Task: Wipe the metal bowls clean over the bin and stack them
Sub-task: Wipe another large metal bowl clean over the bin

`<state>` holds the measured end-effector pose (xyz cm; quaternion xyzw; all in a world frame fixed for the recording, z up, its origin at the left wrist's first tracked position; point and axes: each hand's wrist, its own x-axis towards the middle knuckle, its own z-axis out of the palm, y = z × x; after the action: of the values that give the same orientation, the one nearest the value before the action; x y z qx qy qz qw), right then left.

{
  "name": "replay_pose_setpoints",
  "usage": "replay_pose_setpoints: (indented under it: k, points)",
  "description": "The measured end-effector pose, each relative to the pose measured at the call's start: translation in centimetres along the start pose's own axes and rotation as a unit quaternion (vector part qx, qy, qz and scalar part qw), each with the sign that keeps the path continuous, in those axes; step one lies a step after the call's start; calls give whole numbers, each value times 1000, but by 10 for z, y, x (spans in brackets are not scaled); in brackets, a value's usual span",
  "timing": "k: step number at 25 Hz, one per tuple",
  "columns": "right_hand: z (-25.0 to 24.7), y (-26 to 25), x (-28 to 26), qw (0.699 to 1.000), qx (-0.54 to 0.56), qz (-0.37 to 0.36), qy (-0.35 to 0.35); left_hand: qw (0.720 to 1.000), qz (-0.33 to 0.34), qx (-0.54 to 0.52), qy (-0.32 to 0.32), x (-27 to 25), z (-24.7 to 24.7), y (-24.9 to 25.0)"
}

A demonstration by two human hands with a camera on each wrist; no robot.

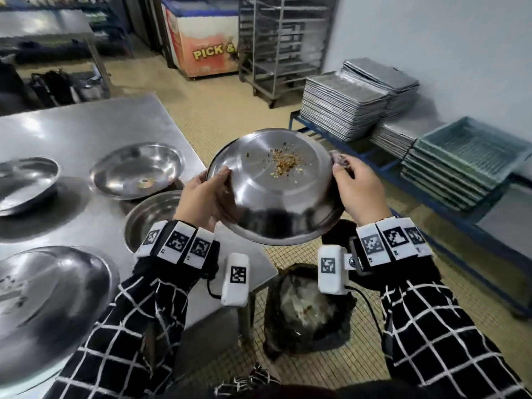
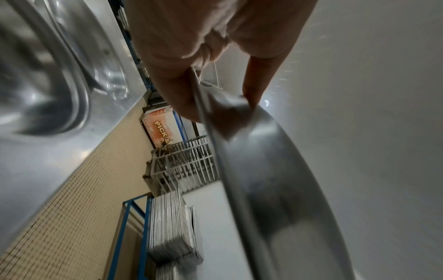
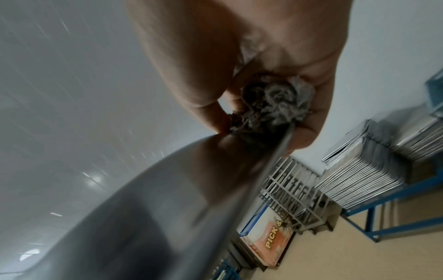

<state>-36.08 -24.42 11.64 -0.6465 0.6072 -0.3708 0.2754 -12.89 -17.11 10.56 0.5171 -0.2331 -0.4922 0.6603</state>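
Item: metal bowl point(image 1: 276, 187), tilted, crumbs point(image 1: 283, 162) on its face, held over the black-lined bin point(image 1: 309, 309).
Left hand point(image 1: 201, 197): your fingers clamp the left rim.
Right hand point(image 1: 358, 187): you pinch the right rim and a dirty rag point(image 3: 273, 106) together.
Step, as judged: wiping has yet to start on this bowl.
Next: free your right hand, sweep crumbs binward, then stack on the table point(image 1: 86, 122).

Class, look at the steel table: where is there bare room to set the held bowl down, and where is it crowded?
Bare steel lies along the far part of the steel table, behind the shallow metal bowl and the left-edge bowl. A narrower patch lies between those and the large near bowl. The corner by the left hand is crowded: a bowl sits there.
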Motion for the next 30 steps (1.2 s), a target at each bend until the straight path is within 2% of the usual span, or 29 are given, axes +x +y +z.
replay_pose_setpoints:
  k: [3,9,14,17,20,23,24,26,28,30]
  points:
    - [-31,40,9,999,-5,34,19,1000,-28,10,4,5,43,-29]
    - [-41,98,43,997,6,62,54,997,-54,55,10,45,93,-67]
    - [-35,121,80,996,-36,35,69,986,-83,121,79,97,114,-81]
    - [-24,134,109,993,-70,5,93,985,-95,114,88,130,120,-88]
    - [-11,149,137,991,-125,-17,45,977,-81,155,124,150,118,-95]
    - [-7,146,165,995,-101,-27,-1,970,-70,168,163,156,113,-103]
    - [-7,141,179,995,-89,-50,-9,967,-68,171,175,156,112,-106]
    - [-3,124,206,986,-88,-140,-31,961,-56,160,216,154,112,-112]
    - [7,102,226,967,-90,-226,-74,951,-40,178,250,148,116,-111]
    - [21,86,237,946,-105,-281,-123,943,-22,205,263,145,122,-111]
